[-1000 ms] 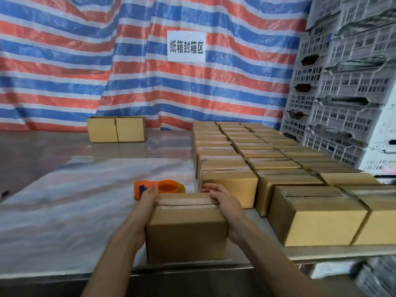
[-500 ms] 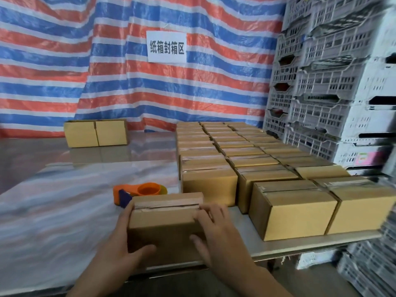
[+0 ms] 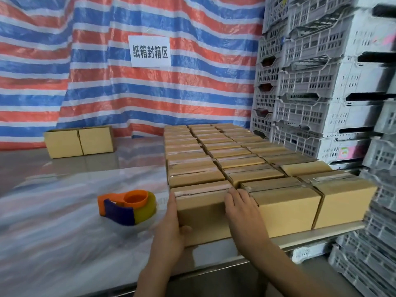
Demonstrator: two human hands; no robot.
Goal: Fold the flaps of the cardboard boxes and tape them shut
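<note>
Evidently the work in hand is stowing a finished carton rather than sealing one: the box (image 3: pixel 203 215) between the hands stands at the near edge of the steel table (image 3: pixel 64 232), its flaps down and a strip of tape (image 3: pixel 201 190) running along the top seam. It sits at the front left corner of the block of sealed boxes (image 3: pixel 214 153), its right side against the neighbouring box (image 3: pixel 285 209) and its back close to the carton behind. The left hand (image 3: pixel 169 234) grasps it at the left front corner, fingers lying along the left wall and the thumb (image 3: pixel 186 230) hooked round onto the front face, a hold that suits pushing the carton sideways and inward. The right hand (image 3: pixel 242 209) is released and laid flat on the front face near the right edge, its fingertips (image 3: pixel 232 195) reaching the top rim, which looks meant to press the carton back flush with the row. The tape dispenser (image 3: pixel 126 205) lies on the table just to the left, near enough for the left hand to fetch, probably parked there for the next carton. Two more boxes (image 3: pixel 79 142) wait side by side at the far left against the striped tarpaulin (image 3: pixel 107 93); whether they are taped cannot be told from here. Stacked grey crates (image 3: pixel 321 93) wall off the right side, so the block can only grow leftward.
</note>
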